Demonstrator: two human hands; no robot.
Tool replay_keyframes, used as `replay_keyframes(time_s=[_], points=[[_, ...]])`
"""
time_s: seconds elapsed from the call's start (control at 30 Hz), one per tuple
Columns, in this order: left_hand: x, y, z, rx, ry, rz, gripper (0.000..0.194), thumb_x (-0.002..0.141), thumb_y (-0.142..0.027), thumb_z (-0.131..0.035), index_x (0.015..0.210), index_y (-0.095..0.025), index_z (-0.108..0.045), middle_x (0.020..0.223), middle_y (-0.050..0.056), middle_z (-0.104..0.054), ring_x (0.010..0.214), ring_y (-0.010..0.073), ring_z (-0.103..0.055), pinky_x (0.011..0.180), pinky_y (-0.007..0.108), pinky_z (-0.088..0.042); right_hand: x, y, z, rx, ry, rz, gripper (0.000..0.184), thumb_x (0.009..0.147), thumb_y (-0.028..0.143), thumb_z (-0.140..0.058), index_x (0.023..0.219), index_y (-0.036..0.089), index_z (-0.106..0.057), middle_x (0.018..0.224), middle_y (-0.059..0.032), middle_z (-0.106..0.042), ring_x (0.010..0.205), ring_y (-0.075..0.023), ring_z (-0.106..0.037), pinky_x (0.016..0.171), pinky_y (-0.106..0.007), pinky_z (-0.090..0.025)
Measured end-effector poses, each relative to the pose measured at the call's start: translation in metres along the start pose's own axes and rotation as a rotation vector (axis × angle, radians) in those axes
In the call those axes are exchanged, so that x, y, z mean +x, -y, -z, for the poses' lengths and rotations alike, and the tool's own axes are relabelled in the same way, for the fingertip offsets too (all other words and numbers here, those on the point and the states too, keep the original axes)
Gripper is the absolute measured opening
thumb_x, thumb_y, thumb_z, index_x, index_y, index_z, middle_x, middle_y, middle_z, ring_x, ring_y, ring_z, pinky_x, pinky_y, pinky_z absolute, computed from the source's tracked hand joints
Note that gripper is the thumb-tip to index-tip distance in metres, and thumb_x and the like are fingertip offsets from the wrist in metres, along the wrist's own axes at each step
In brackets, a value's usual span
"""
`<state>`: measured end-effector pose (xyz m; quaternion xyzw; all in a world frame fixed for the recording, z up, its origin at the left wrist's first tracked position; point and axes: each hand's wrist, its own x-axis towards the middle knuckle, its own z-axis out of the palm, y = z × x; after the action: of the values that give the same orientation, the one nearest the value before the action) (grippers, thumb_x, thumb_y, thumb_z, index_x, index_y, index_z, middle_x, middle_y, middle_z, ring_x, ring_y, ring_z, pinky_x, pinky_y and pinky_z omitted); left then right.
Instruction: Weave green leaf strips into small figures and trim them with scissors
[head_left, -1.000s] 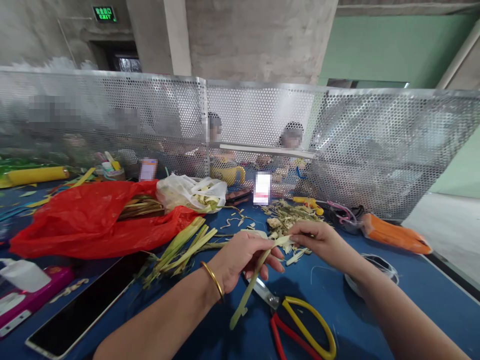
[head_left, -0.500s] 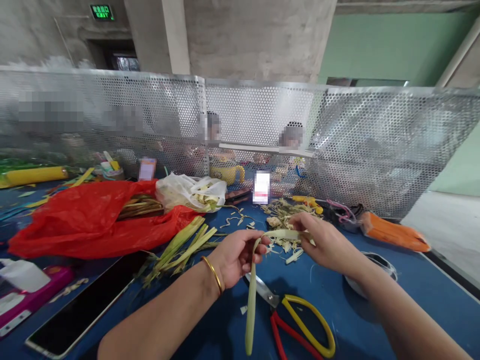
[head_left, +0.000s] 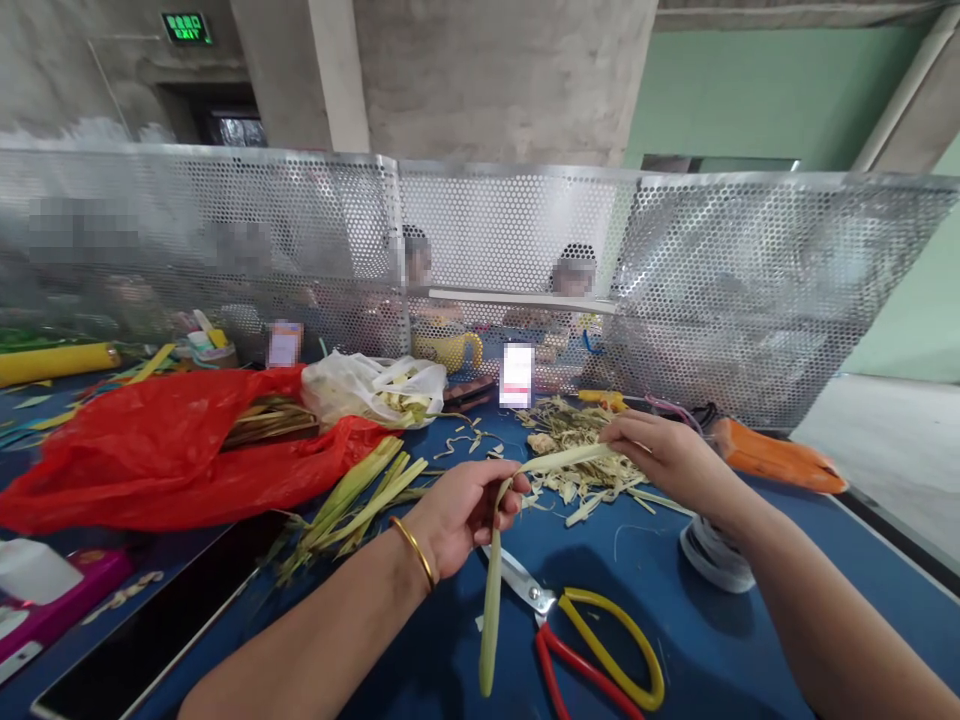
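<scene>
One pale leaf strip (head_left: 564, 458) is suspended above the counter (head_left: 724, 655), gripped by the left hand (head_left: 457, 512) at eight o'clock and the right hand (head_left: 667, 455) at two, fingers (head_left: 512, 503) pinched shut, presumably for tautness.

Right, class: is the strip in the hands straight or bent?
Bent: the strip runs across between the right hand and the left hand, then hangs down below the left.

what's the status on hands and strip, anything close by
Left hand and right hand both gripping strip. Strip bent at left hand, one end hanging. Scissors lying close by.
</scene>
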<state>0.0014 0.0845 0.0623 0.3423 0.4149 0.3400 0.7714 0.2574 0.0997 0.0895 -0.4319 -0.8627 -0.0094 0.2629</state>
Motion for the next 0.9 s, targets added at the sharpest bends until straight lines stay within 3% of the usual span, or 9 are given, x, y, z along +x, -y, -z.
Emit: replay_keyframes(time_s=[0.17,0.3,0.4,0.57,0.9], points=[[0.001,-0.001,0.002,-0.083,0.015,0.013,0.019,0.08,-0.025,-0.054,0.066,-0.012,-0.058,0.048,-0.004,-0.046,0.036,0.0036,-0.039,0.033,0.016,-0.012,0.0,0.002,0.0,0.057,-0.032,-0.009,0.017,0.084,0.015,-0.046,0.092,0.02,-0.061,0.089,-0.0056,-0.063,0.08,-0.0175,-0.059,0.069,-0.029,-0.046],[0.001,-0.003,0.002,-0.164,0.001,0.027,0.019,0.081,-0.022,-0.052,0.064,-0.013,-0.055,0.047,-0.005,-0.043,0.035,0.0032,-0.037,0.033,0.016,-0.01,0.0,-0.006,-0.006,0.224,-0.094,-0.236,0.011,0.083,0.027,-0.055,0.08,0.02,-0.063,0.069,-0.0006,-0.06,0.06,-0.0135,-0.051,0.055,-0.026,-0.04],[0.002,-0.002,0.001,-0.199,0.002,0.009,0.019,0.082,-0.022,-0.051,0.065,-0.013,-0.054,0.047,-0.005,-0.043,0.035,0.0032,-0.038,0.033,0.015,-0.012,0.002,-0.007,-0.016,0.53,-0.179,-0.438,0.018,0.077,0.036,-0.063,0.074,0.018,-0.063,0.06,0.0021,-0.056,0.055,-0.0117,-0.049,0.054,-0.026,-0.039],[0.002,0.002,-0.002,-0.141,0.009,-0.05,0.019,0.083,-0.022,-0.051,0.068,-0.013,-0.055,0.05,-0.004,-0.045,0.038,0.0035,-0.04,0.034,0.016,-0.015,0.008,0.002,-0.032,1.115,-0.425,-0.684,0.029,0.056,0.033,-0.081,0.074,0.018,-0.064,0.066,0.0011,-0.061,0.058,-0.0119,-0.055,0.06,-0.028,-0.048],[-0.003,0.0,-0.002,0.198,-0.011,-0.195,0.023,0.08,-0.031,-0.054,0.065,-0.013,-0.058,0.049,-0.002,-0.051,0.039,0.0046,-0.041,0.035,0.017,-0.015,0.007,0.002,-0.024,1.157,-0.457,-0.643,0.028,0.056,0.032,-0.081,0.075,0.019,-0.065,0.07,0.0005,-0.063,0.061,-0.0117,-0.059,0.062,-0.027,-0.05]])
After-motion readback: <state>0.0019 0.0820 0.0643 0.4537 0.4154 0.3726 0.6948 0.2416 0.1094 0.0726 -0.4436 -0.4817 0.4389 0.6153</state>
